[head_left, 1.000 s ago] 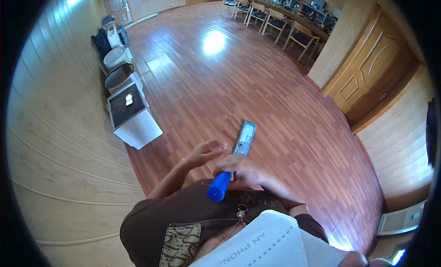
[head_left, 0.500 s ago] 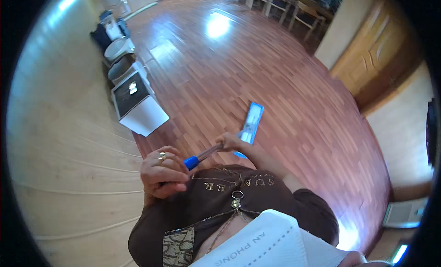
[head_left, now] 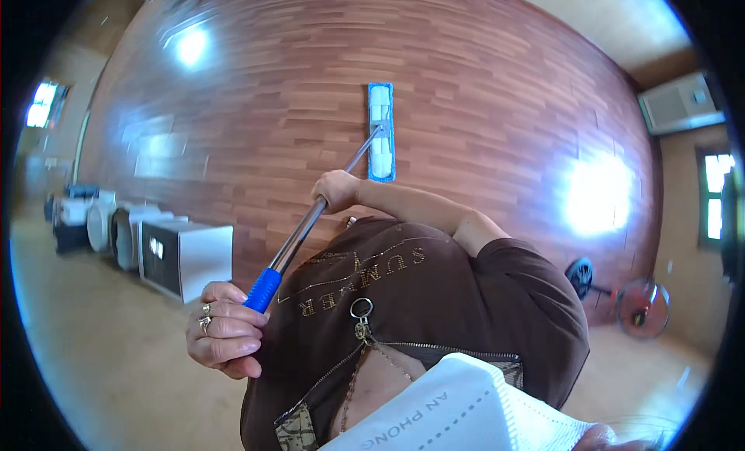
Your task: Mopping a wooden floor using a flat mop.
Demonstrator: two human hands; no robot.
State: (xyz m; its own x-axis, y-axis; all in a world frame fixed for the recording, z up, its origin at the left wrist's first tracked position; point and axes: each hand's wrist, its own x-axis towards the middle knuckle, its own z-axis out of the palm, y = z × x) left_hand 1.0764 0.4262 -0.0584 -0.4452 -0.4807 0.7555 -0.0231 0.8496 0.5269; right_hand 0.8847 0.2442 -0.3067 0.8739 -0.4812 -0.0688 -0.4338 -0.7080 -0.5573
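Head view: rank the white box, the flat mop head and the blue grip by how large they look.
1. White box
2. Mop head
3. Blue grip
The grip is nearer the camera, so this ranks apparent size only.

"Where are there letters?"
"Big gold letters (head_left: 371, 280) make a word on the brown shirt (head_left: 481, 296)."
"Any more?"
"Grey letters (head_left: 411, 424) on the white mask (head_left: 466, 397). Both words look upside down from here."
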